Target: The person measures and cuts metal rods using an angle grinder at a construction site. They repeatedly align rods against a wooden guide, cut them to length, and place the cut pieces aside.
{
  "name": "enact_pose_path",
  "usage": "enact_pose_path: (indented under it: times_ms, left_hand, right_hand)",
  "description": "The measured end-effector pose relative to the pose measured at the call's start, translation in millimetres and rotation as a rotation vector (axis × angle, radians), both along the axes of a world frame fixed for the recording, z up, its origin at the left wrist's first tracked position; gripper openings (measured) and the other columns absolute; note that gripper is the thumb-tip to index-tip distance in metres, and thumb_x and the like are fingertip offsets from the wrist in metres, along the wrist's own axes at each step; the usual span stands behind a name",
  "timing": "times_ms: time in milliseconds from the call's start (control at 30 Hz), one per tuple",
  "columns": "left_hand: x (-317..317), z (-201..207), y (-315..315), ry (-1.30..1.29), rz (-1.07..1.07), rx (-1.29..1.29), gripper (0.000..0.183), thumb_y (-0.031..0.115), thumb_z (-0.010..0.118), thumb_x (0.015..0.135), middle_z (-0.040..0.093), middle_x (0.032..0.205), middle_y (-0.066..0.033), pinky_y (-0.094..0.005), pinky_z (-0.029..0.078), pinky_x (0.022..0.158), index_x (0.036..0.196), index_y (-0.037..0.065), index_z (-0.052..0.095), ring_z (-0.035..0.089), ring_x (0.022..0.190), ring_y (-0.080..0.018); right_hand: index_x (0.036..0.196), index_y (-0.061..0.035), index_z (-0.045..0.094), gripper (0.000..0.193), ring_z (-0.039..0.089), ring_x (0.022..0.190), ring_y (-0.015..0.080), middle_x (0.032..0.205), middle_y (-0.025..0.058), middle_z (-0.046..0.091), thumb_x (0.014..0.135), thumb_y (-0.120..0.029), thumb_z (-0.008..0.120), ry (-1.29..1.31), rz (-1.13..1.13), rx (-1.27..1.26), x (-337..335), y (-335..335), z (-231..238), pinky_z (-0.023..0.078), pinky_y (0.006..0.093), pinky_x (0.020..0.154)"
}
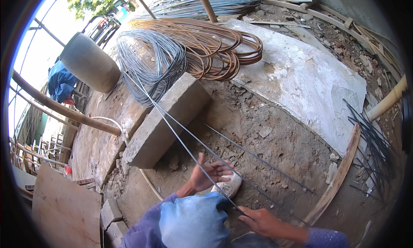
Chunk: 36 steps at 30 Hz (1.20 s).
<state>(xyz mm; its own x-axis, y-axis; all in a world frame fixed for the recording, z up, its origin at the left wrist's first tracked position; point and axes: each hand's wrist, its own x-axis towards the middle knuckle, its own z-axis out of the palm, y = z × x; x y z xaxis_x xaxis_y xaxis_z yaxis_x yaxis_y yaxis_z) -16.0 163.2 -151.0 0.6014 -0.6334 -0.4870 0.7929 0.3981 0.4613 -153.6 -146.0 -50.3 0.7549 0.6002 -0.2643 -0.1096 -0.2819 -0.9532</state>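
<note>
Two long thin steel rods [180, 138] run from the grey coil of steel bars [150, 61], across the concrete block [167, 119], toward me. My right hand [263, 222] is closed round the nearer rod, low in the picture. My left hand [211, 173] is open, with its thumb up and fingers stretched out. That rod passes across my left palm, between thumb and fingers; whether they touch, I cannot tell. The second rod runs just past my left fingertips and on beyond my right hand. Beneath the left hand lies a whitish, rounded thing [230, 184], partly hidden.
A shorter loose rod [258, 157] lies on the dirt. Rusty coiled bars [215, 46] lie beyond the block, beside a white-crusted slab [301, 80]. Dark short rods [374, 149] and a curved plank [337, 183] are at right. A drum [90, 61], pole [64, 106] and board [66, 203] stand left.
</note>
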Motion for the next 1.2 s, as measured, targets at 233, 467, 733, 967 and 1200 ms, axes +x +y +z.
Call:
enact_pose_path:
  times_ms: [233,467,733,967,1200]
  left_hand:
    - [28,46,27,-0.220,0.548,0.238,0.070,0.074,0.046,0.108,0.065,0.133,-0.0139,-0.0453,0.058,0.094,0.131,0.010,0.064,0.068,0.113,-0.0284]
    - [58,26,-17,0.062,0.894,0.293,0.049,0.054,0.050,0.116,0.049,0.088,-0.0015,-0.0237,0.033,0.050,0.083,0.018,0.045,0.047,0.070,-0.0127]
    - [32,48,-58,-0.019,0.863,0.106,0.060,0.057,0.065,0.108,0.045,0.084,-0.0010,-0.0219,0.027,0.045,0.072,0.016,0.039,0.037,0.060,-0.0094]
    - [-6,28,-68,-0.151,0.455,0.540,0.059,0.061,0.050,0.114,0.052,0.081,-0.0003,-0.0298,0.046,0.070,0.087,0.009,0.063,0.049,0.070,-0.0131]
    - [-29,37,-40,-0.172,-0.487,0.538,0.058,0.059,0.054,0.113,0.073,0.082,0.0014,-0.0263,0.047,0.068,0.108,0.007,0.080,0.061,0.073,-0.0089]
  right_hand:
    - [0.143,-0.0078,0.062,0.045,0.070,0.099,0.0435,0.108,0.0219,0.070,0.110,-0.038,0.064,-0.121,0.251,-0.282,21,-9,-42,0.056,0.0525,0.085]
    - [0.121,-0.0018,0.074,0.051,0.070,0.086,0.0314,0.094,0.0152,0.071,0.107,-0.050,0.065,-0.465,-0.342,-0.339,56,-3,-62,0.056,0.0463,0.079]
    - [0.097,-0.0007,0.078,0.044,0.067,0.069,0.0241,0.076,0.0133,0.072,0.107,-0.042,0.066,-0.036,-0.494,-0.343,44,-85,-75,0.051,0.0415,0.067]
    - [0.087,0.0037,0.069,0.041,0.060,0.060,0.0251,0.066,0.0167,0.061,0.107,-0.032,0.068,-0.187,-0.728,-0.517,-7,-167,-73,0.045,0.0420,0.060]
    - [0.082,0.0052,0.062,0.038,0.053,0.055,0.0347,0.064,0.0218,0.054,0.103,-0.025,0.073,-0.226,-0.720,-0.632,-52,-218,-83,0.041,0.0448,0.056]
